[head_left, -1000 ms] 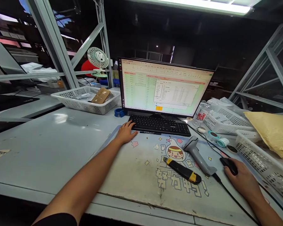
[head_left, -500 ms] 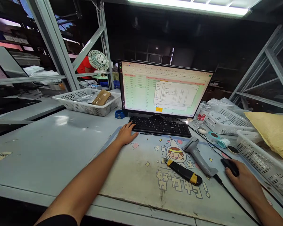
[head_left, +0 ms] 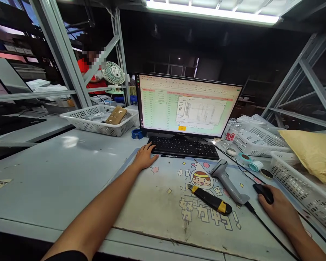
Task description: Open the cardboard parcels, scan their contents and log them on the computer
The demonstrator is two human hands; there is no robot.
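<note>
My left hand [head_left: 144,156] lies with its fingers spread at the left end of the black keyboard [head_left: 182,148], fingertips on its edge keys. Over at the right, my right hand [head_left: 278,204] is curved around a black computer mouse [head_left: 264,193] on the printed desk mat [head_left: 149,203]. Between the hands lie a grey barcode scanner [head_left: 229,183] with a cable and a black and yellow utility knife [head_left: 210,200]. A dark pen [head_left: 172,156] rests along the keyboard's front edge. Behind the keyboard stands a monitor [head_left: 160,116] showing a spreadsheet and a smaller window.
A white basket [head_left: 97,127] with a brown parcel [head_left: 116,115] stands at the left, near a blue tape roll [head_left: 137,134]. Rightward are a plastic bottle [head_left: 229,136], another white basket [head_left: 301,181] and a yellow padded envelope [head_left: 312,148]. A fan [head_left: 114,73] and a person in red stand behind.
The camera view has tilted slightly, and more of the person in red shows behind the metal frame. Both my hands stay where they were on keyboard and mouse.
</note>
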